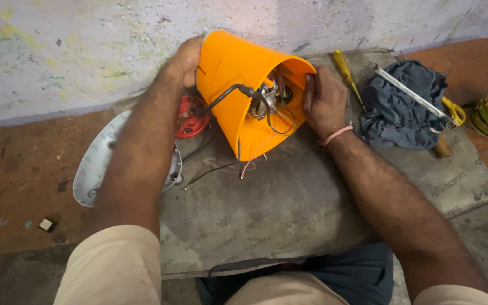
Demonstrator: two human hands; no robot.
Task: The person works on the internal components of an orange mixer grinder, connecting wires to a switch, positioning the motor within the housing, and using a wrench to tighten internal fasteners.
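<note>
Gripping the orange plastic cone-shaped housing (238, 85) near the bench's (289, 209) back edge, left hand (186, 59) and right hand (323, 99) clasp its sides, wiring seemingly loose inside

My left hand (186, 59) is raised toward the far edge of the board, fingers curled and closed in a grip, the forearm running straight up from my sleeve. My right hand (323, 100) rests lower, near the middle, palm down, fingers bent and pressing, wrist banded with a thread.
</note>
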